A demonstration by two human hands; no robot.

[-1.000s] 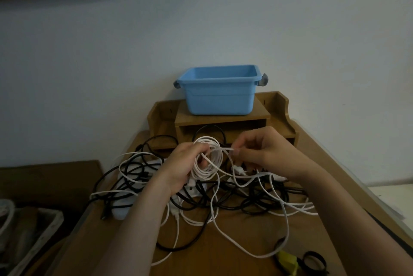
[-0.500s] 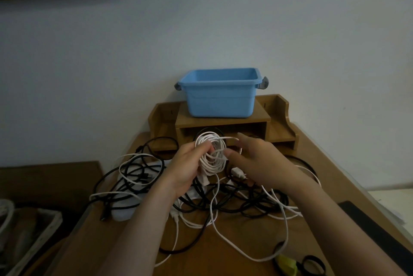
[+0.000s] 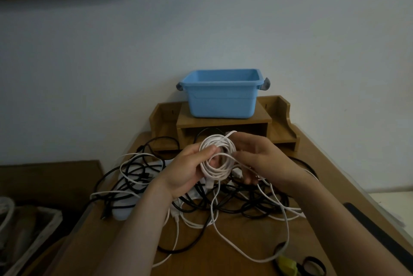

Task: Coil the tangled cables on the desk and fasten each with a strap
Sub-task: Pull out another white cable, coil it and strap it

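Note:
A white cable coil (image 3: 220, 165) is held up above the desk. My left hand (image 3: 186, 171) grips its left side, thumb over the loops. My right hand (image 3: 266, 161) cups the coil's right side with curled fingers and guides the loose white strand, whose tail (image 3: 252, 251) trails down across the desk. Under both hands lies a tangle of black and white cables (image 3: 143, 177). A black strap loop (image 3: 312, 265) and a yellow-green strap (image 3: 287, 265) lie at the desk's near right.
A blue plastic tub (image 3: 222, 101) stands on a wooden desk organizer (image 3: 280, 123) at the back of the wooden desk (image 3: 243, 262). A light blue power strip (image 3: 121, 214) lies under the left cables. A basket (image 3: 33, 228) sits lower left, beside the desk.
My right hand brought another turn of white cable round onto the coil, and both hands lifted the coil slightly nearer. The loose tail on the desk has shortened.

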